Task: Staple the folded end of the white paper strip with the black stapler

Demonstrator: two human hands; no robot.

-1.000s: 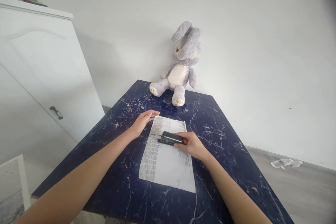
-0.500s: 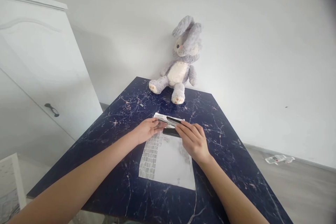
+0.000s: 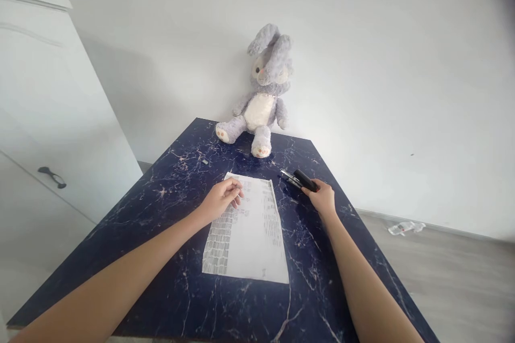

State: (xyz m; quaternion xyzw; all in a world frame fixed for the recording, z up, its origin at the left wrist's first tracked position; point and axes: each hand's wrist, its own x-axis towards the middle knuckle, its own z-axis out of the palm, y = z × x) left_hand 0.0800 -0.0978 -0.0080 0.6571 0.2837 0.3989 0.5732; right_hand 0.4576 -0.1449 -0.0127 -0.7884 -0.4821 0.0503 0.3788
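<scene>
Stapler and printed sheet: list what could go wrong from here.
1. The stapler lies off the sheet near the table's right edge, under the right hand; a careless nudge could push it toward that edge.
2. Only the left hand pins the sheet's far left corner; the near end lies free and could slide or skew.
3. The stapler's metal tip looks open, so fingers might get pinched.
</scene>
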